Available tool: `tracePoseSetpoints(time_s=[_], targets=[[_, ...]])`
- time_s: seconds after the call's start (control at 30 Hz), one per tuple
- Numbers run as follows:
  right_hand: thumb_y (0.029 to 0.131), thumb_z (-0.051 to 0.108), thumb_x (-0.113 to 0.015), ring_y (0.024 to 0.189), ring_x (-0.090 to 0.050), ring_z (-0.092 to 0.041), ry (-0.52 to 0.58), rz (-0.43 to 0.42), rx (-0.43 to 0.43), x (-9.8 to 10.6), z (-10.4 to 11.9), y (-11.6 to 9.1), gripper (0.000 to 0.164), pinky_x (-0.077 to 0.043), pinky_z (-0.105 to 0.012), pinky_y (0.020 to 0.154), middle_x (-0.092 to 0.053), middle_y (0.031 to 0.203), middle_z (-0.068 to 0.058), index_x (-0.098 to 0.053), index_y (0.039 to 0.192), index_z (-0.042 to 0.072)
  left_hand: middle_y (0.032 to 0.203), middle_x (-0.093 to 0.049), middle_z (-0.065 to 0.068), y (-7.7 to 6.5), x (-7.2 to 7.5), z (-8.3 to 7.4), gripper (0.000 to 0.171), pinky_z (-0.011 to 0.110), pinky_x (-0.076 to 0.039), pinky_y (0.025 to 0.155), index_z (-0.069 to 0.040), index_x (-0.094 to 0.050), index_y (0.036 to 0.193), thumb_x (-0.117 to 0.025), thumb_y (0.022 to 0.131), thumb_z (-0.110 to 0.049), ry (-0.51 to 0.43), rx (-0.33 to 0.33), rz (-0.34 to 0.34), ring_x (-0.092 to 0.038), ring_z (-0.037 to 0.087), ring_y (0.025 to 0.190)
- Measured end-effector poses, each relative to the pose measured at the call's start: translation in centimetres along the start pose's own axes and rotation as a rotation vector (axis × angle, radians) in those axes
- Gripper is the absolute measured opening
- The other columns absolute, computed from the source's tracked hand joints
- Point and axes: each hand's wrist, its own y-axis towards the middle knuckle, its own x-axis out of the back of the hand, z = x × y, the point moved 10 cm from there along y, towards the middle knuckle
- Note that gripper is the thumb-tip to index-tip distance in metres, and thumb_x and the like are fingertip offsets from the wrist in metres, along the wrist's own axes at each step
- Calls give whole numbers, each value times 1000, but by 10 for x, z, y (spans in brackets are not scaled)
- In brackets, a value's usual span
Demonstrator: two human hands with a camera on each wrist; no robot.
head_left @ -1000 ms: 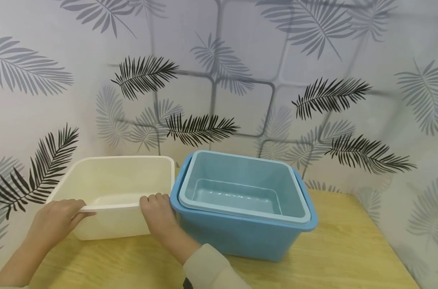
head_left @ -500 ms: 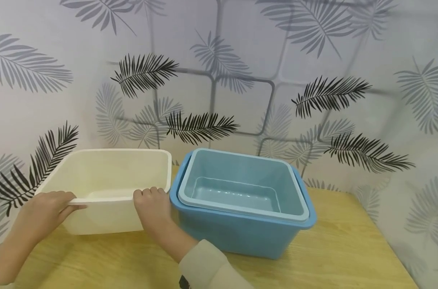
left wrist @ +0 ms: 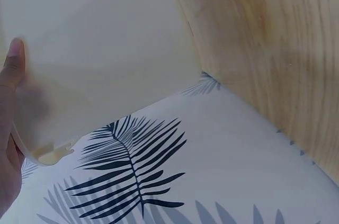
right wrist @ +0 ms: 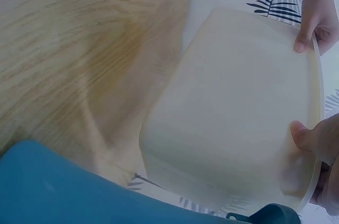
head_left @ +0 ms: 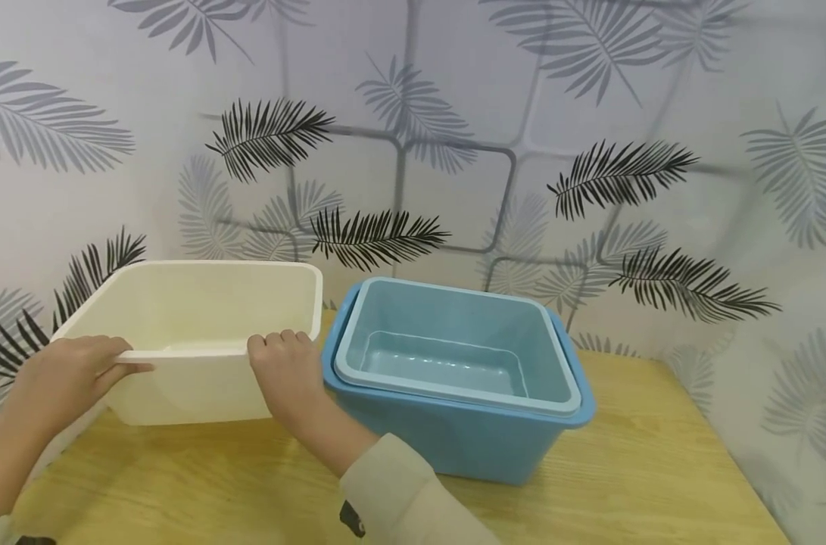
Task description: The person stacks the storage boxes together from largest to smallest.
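A cream plastic bin (head_left: 181, 390), open at the top, is held up above the left side of the table. My left hand (head_left: 65, 375) grips the left end of its near rim, fingers over the edge and thumb on the outer wall. Toward the right end of the same rim, my right hand (head_left: 290, 375) grips with its knuckles up. In the right wrist view both thumbs (right wrist: 302, 136) press the bin's outer wall (right wrist: 233, 97). Right of it stands a blue bin (head_left: 447, 443) with a lighter blue bin (head_left: 453, 325) nested inside.
The wooden table (head_left: 644, 454) carries the nested blue bins close to my right hand and forearm. Behind the table rises a wall (head_left: 453, 98) with a leaf pattern. The table's right edge slants toward the front.
Both hands have lifted the cream bin upward and slightly left, and its bottom has risen with it. The blue bins have stayed in place.
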Motion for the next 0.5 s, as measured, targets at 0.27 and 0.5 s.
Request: tracePoseSetpoints(time_s=[0.27, 0.5], targets=[[81, 34, -70, 60, -57, -3, 21, 22, -13, 9, -11, 10, 18, -42, -14, 54, -63, 66, 12, -62, 72, 22, 51, -51, -6, 14, 12, -1, 60, 20, -24, 38, -14, -52, 62, -25, 81, -63, 12, -35, -43, -29, 3, 42], [79, 37, -70, 61, -58, -3, 0, -58, -24, 29, -23, 20, 20, -42, -13, 56, -63, 65, 12, -60, 69, 22, 53, -54, -3, 31, 23, -2, 63, 23, -30, 39, -12, -55, 63, -22, 81, -63, 23, -30, -28, -31, 2, 44]])
